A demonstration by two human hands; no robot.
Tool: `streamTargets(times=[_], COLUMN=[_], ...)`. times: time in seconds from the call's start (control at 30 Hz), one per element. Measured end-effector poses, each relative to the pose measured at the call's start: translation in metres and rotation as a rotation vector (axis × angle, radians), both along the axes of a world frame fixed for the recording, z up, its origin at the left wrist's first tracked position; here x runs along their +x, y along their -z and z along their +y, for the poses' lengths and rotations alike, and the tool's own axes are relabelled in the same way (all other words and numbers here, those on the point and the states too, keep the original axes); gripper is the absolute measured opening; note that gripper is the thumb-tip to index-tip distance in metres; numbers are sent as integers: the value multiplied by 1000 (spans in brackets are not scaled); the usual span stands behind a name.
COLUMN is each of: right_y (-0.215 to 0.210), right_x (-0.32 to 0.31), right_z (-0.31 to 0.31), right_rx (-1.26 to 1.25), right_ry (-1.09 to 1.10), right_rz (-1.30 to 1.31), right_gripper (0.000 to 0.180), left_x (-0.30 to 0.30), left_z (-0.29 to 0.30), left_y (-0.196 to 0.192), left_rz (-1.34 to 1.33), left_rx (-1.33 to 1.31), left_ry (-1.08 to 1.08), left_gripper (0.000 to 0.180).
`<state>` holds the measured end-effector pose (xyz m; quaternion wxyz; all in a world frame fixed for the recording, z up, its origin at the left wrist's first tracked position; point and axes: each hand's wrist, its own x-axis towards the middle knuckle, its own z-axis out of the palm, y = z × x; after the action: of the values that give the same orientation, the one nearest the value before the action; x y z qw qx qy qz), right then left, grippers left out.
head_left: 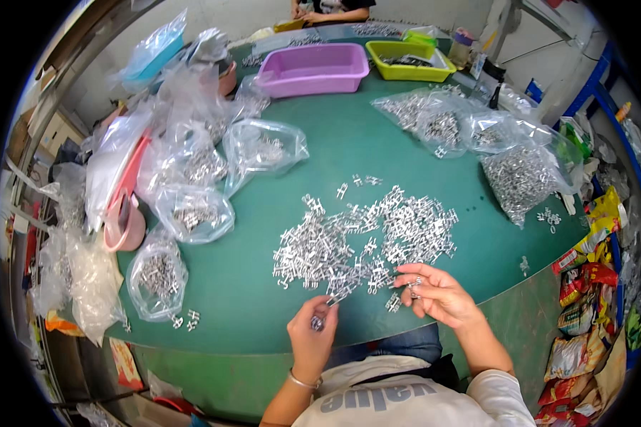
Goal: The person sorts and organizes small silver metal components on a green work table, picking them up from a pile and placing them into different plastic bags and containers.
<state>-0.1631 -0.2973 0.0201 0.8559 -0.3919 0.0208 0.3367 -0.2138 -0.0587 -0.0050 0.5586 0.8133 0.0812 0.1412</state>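
2 hands of mine work at the near edge of the green table (263, 285). My left hand (312, 338) is curled shut around a small metal piece (332, 301) whose tip pokes out toward the heap. My right hand (434, 292) sits just beside it, palm up, fingers half bent around a few small silver parts (414, 285) lying against them.

Just beyond my fingertips lies a wide loose pile of silver metal parts (367, 238), scattered flat on the tabletop, with a few strays near its far edge.

To my left, several clear plastic bags (192, 210) hold more of the same parts, and a pink container (124, 228) lies among them. To my right, 1 larger bag of parts (520, 178) rests near the table's edge.

Farther off stand 1 purple tub (313, 69) and 1 yellow-green tub (409, 62), side by side. Past them, another person's hands (310, 14) rest at the far side.
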Motion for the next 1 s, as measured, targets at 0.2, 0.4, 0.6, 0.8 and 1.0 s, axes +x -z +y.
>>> streamTargets(times=[0.2,0.4,0.6,0.8,1.0], right_y=[-20,-49,-32,-23,0], right_x=[91,218,102,6,-4], right_z=[-52,-74,-20,19,33], right_rx=[104,-92,-606,-461,-305], right_ry=[450,791,44,-84,129], right_rz=[25,-9,-574,-478,-346], right_gripper=[35,43,35,31,18], left_x=[2,2,10,17,18], left_z=[-1,-13,-17,-37,-31], left_y=[-1,-10,-13,-29,-36], left_rz=[-21,-51,-95,-105,335], left_rx=[29,25,86,25,-598], left_ry=[20,96,131,263,462], left_gripper=[14,13,18,18,30])
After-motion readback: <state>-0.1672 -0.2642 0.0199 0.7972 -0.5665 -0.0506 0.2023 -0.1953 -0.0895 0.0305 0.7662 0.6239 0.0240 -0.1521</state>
